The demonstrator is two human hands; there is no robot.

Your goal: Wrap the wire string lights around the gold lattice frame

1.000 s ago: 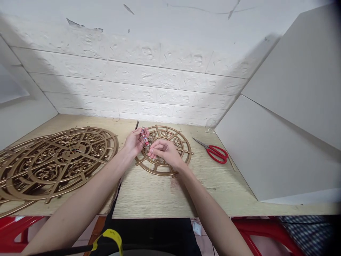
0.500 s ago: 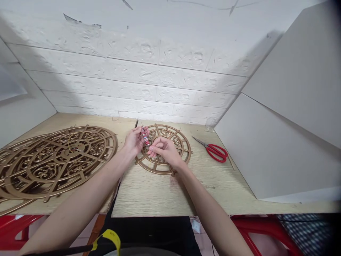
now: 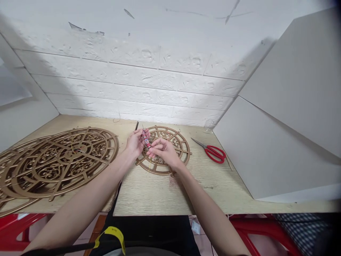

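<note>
A small red-and-white printed cylinder with a patch of blue is held tilted between my hands. Thin dark wire sticks out of its upper end. My left hand grips the upper part with closed fingers. At the lower end, my right hand pinches with thumb and fingers, and a thin yellow strand hangs below it. Whether the right fingers hold the cylinder itself or the wire at its end is too small to tell. Under both hands lies a round gold ornamental frame with scrollwork, partly covered by them.
Several similar gold frames are stacked on the left, with a yellow strand on top. Red-handled scissors lie right of the frame. White panels and a white brick-patterned wall enclose the wooden table.
The view has tilted slightly, so the wall sits a little lower. Both hands keep their grip, and the right fingers sit slightly closer around the cylinder's lower end.
</note>
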